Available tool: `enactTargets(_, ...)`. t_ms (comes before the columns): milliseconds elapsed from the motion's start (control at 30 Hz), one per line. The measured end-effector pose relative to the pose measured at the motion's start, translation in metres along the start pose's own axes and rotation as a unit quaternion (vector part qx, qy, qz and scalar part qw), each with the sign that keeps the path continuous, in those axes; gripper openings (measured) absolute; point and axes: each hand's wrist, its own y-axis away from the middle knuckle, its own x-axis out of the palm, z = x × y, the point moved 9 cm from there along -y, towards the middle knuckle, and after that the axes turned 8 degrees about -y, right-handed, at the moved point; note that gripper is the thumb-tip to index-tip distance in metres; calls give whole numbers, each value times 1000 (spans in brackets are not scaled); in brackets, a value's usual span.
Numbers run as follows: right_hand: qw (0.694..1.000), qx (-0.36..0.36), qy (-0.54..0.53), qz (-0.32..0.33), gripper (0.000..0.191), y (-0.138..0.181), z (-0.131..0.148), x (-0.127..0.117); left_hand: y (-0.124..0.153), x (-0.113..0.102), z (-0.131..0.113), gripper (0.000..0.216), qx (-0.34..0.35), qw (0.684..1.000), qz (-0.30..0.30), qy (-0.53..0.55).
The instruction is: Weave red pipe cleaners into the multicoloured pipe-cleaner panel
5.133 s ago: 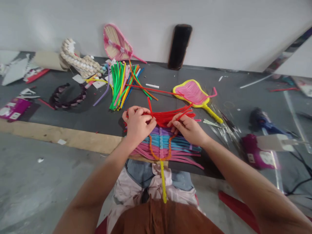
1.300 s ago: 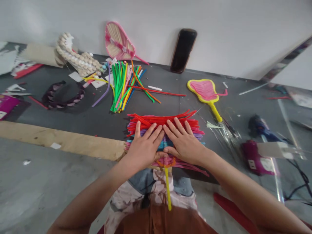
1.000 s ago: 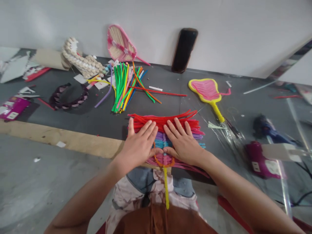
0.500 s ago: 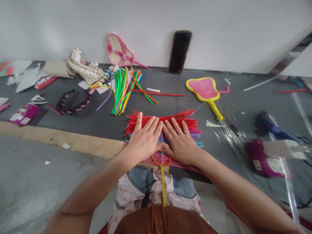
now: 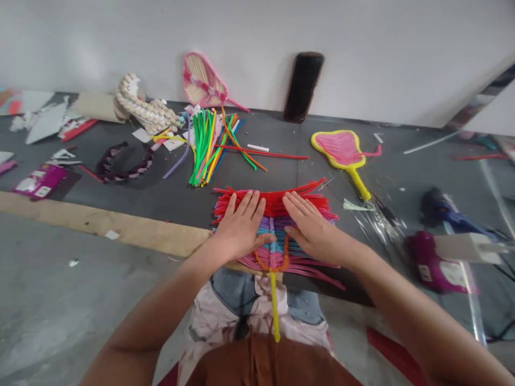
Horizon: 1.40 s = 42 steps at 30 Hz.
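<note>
A fan-like piece made of pipe cleaners (image 5: 276,203) lies at the table's front edge, its rows red, purple, blue and pink from back to front. My left hand (image 5: 243,222) rests flat on its left half, fingers stretched forward over the red rows. On the right half lies my right hand (image 5: 311,230), palm down with its fingers close together and straight. Between the hands a spine and an orange pipe-cleaner loop (image 5: 286,252) show. A yellow stem (image 5: 275,311) sticks out toward my lap. Parts of the rows are hidden under both hands.
Loose coloured pipe cleaners (image 5: 205,147) lie behind. A phone (image 5: 303,86) and a pink leaf-shaped fan (image 5: 205,80) lean on the wall. To the right are a yellow-rimmed pink fan (image 5: 340,147), a blue glue gun (image 5: 450,209) and a white plug-like block (image 5: 462,245).
My hands have moved apart sideways, the right one to the right, uncovering the middle spine and more purple and blue rows. The view has shifted slightly.
</note>
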Motion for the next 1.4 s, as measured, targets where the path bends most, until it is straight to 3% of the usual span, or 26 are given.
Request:
enactTargets(167,997,-51,59,21,51,-27,21,-4,0,-1,0,85,-2,1000,4,0)
enactTargets(267,993,-6,118,27,50,-38,16,6,1,0,1,83,-6,1000,1,11)
enactTargets(400,989,60,132,43,69,-33,-4,20,2,0,1,89,-13,1000,-15,18)
enactTargets(667,989,72,127,31,79,-25,-16,30,4,9,2,94,-17,999,-26,45)
enactTargets(867,996,74,47,16,74,-25,-21,23,10,-6,12,85,-17,989,-113,94)
enactTargets(1000,995,57,-74,-27,59,-30,-20,-22,48,-39,42,69,-32,959,-253,128)
enactTargets(1100,990,30,-108,-83,44,-52,-11,-70,85,-43,81,60,-112,921,-341,150)
enactTargets(1200,990,20,-56,-130,39,-95,1,-102,105,-23,112,57,-183,891,-376,176)
enactTargets(1300,996,30,32,-79,39,-151,9,-91,105,1,126,61,-209,881,-367,214)
enactTargets(1400,987,44,152,14,43,-197,9,-55,105,14,136,63,-231,864,-357,270)
